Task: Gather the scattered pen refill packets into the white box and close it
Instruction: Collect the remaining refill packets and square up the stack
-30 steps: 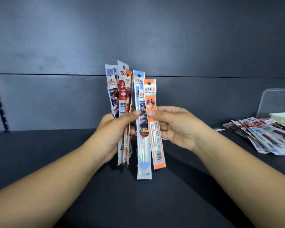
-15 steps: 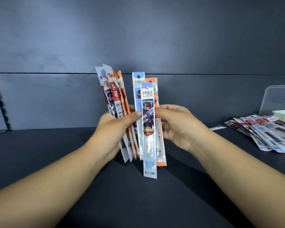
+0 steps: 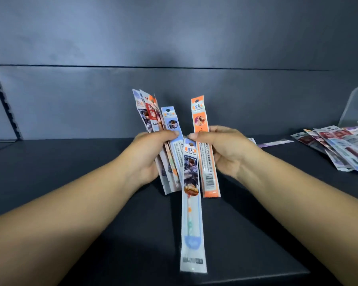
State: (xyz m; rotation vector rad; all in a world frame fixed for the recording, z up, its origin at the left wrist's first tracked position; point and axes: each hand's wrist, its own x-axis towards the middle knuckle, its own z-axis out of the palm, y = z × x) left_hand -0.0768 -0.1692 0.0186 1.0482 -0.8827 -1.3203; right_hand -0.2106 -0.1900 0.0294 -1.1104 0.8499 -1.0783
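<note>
One pale packet (image 3: 191,203) hangs low, seemingly barely pinched between the left hand (image 3: 151,155), gripping a fanned bunch (image 3: 153,120), and the right hand (image 3: 221,149), pinching an orange packet (image 3: 205,145), so it may slip onto the worktop (image 3: 70,153).

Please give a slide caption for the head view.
Both hands hold refill packets above the dark table.

Colourful refill packets (image 3: 191,203) stand upright, fanned; more packets (image 3: 339,149) lie far right.
</note>
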